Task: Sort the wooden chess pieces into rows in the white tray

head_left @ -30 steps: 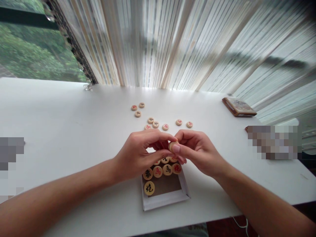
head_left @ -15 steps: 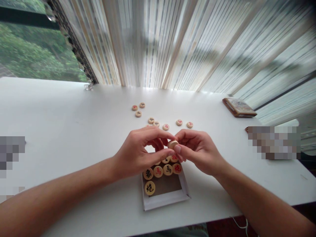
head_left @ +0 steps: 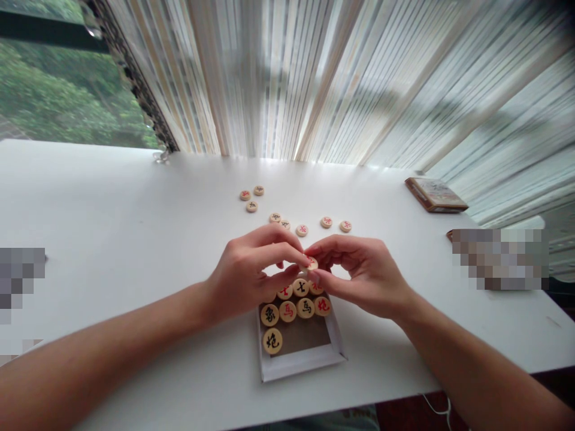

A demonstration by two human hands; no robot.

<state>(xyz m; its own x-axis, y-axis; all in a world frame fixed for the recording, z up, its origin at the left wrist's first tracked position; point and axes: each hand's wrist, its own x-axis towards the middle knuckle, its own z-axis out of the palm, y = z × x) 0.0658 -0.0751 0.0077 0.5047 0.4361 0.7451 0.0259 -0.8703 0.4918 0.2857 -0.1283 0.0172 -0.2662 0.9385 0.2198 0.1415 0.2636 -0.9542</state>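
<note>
A round wooden piece with a red mark (head_left: 309,263) is pinched between the fingertips of both hands, above the far part of an open white box (head_left: 305,361). My left hand (head_left: 258,263) touches it from the left, fingers closed on it. On its right edge are the thumb and fingers of my right hand (head_left: 359,269). Inside the box lie several pieces in rows, marked in black or red, such as a black-marked piece (head_left: 272,341) alone in the nearest row. My left hand partly covers the far rows.
Several loose pieces lie beyond my hands, among them a red-marked one (head_left: 326,222) and a black-marked one (head_left: 252,206). A flat brown-edged box (head_left: 436,195) is at the right of the white table (head_left: 135,239). Curtains hang behind.
The held piece has turned so that its red-marked face shows, and it has shifted slightly left. My left fingers have moved over it.
</note>
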